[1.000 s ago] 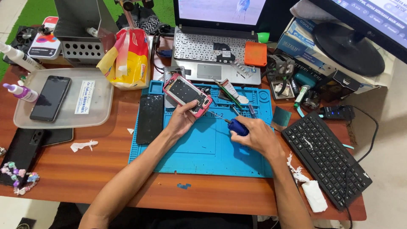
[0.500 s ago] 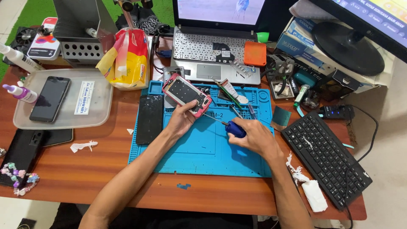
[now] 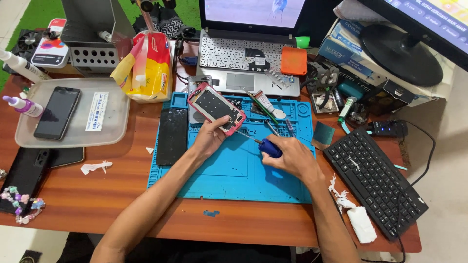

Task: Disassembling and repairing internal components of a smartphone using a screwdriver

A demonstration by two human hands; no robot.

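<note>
Bright even indoor light, soft faint shadows, sharp focus, slight wide-angle bending at edges

A laptop, black keyboard and clear tray surround the blue mat.

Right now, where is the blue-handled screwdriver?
In the head view, the blue-handled screwdriver is in the right hand over the blue mat, tip toward the opened phone.

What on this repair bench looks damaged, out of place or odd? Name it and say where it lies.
The phone in the left hand has its back off, insides bared; the right hand holds a blue screwdriver to it. Torn white scraps litter the table, and crumpled tissue lies beside the keyboard.
</note>
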